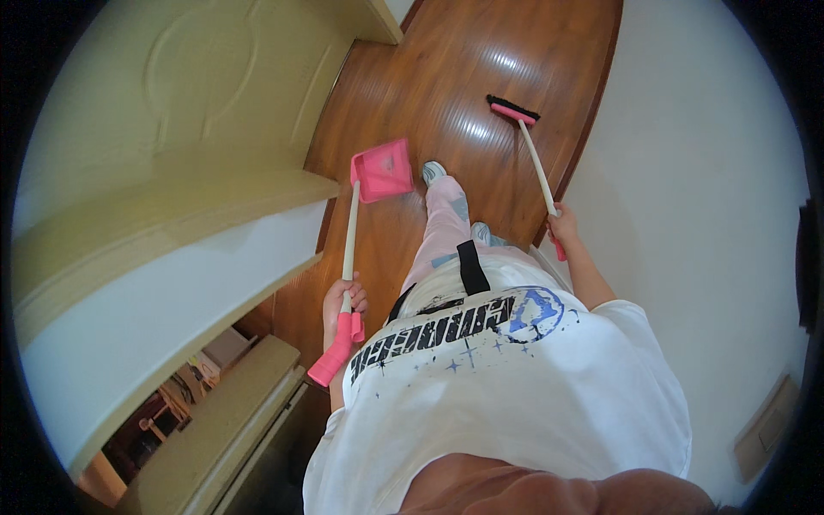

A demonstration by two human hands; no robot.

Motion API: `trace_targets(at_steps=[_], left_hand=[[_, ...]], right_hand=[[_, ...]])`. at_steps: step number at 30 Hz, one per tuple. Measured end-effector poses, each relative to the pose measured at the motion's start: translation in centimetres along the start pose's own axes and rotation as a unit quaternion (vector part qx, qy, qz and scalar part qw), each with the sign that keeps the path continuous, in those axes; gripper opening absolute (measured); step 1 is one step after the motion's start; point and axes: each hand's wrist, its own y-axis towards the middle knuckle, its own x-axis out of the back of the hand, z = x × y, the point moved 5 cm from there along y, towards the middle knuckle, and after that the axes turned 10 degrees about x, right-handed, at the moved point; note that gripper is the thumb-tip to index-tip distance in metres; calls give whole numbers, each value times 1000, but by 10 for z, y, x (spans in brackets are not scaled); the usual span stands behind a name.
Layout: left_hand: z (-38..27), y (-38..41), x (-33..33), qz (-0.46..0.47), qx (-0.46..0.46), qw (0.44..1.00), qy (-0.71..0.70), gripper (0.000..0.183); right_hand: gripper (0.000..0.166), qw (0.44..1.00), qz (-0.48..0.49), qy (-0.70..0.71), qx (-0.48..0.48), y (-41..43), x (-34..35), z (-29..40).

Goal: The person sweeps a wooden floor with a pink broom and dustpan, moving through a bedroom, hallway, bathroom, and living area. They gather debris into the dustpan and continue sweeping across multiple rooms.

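My left hand (344, 300) is wrapped around the pale pole of a long-handled dustpan, just above its bent pink grip (340, 347). The pink plastic pan (385, 170) is low by the floor, left of my front shoe, with a small greyish patch inside it. In my right hand (562, 225) is the pink-ended handle of a broom (537, 164). Its pink head with black bristles (514, 109) is on the wood floor ahead, to the right of the dustpan and apart from it.
Glossy wood flooring (444, 84) runs ahead between a beige panelled door (212, 77) on the left and a white wall (682, 193) on the right. Dark baseboard edges the wall. At lower left, a doorway shows a cluttered room (174, 399). A wall switch (769, 428) is at lower right.
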Motion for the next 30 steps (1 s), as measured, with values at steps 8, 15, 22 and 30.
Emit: trace_targets(at_steps=[8,15,22,30], left_hand=[[-21,20,21,44,-24,998,29,17],[-5,34,21,30,-63,993,99,16],[-26,55,56,29,-61,984,162,15],[-86,16,37,41,46,994,95,15]], right_hand=[[36,1000,21,-2,6,-32,-15,-15],[34,980,-20,-175,89,-66,-31,-47],[32,988,-43,-75,132,-29,-83,-97],[30,991,-28,-103,86,-43,-95,-19]])
